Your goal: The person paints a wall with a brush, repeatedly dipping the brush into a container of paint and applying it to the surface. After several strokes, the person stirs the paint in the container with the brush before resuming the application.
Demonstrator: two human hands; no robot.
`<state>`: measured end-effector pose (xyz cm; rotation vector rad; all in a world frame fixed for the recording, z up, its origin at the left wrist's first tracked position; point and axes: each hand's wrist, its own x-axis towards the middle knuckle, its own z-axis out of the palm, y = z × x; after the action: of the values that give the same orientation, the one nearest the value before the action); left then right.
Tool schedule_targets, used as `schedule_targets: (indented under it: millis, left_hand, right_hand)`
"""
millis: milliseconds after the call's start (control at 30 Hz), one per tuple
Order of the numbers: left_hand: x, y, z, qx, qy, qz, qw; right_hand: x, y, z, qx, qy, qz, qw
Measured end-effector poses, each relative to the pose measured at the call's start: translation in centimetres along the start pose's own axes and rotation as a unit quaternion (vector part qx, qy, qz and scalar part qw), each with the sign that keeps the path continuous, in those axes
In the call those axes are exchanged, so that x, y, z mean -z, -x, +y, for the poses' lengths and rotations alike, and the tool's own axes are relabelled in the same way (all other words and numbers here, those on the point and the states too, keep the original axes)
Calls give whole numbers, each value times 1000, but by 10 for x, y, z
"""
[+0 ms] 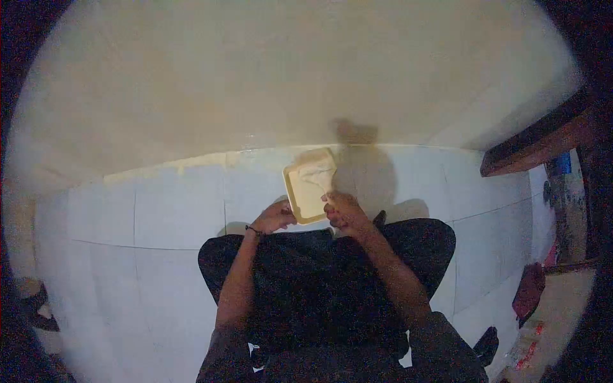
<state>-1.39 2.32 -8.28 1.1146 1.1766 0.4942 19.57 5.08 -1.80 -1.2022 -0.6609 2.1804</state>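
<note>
A shallow, pale yellow paint tray [294,205] lies in front of my crossed legs, near the foot of the wall. My left hand [276,217] is at its near left side, fingers closed on the rim. My right hand [343,209] is wrapped round the handle of what looks like a paint roller [317,173]. The roller's cream-coloured head is at the far end of the tray, over or against it; contact is hard to tell. The fist hides most of the handle.
A cream wall [255,83] rises ahead, with uneven yellowish paint along its base. White floor tiles [172,210] surround me. A dark wooden ledge [536,143] juts out at right, with a maroon item [529,290] lower down. Dark objects [41,309] lie at far left.
</note>
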Motion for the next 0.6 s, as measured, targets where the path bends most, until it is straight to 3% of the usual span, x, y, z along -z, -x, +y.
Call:
schedule_targets:
  millis: [233, 333, 433, 600]
  left_hand:
    - [12, -28, -26, -14, 13, -77, 997]
    - [7, -16, -3, -8, -46, -47, 998]
    - [9, -19, -13, 0, 0, -55, 998]
    - [9, -21, -17, -18, -34, -53, 998]
  right_hand:
    - [5, -49, -40, 48, -88, 30, 994]
    - [0, -52, -60, 45, -56, 55, 996]
    - [-15, -27, -85, 82, -56, 61, 993]
    - [-41, 21, -122, 157, 33, 72, 984]
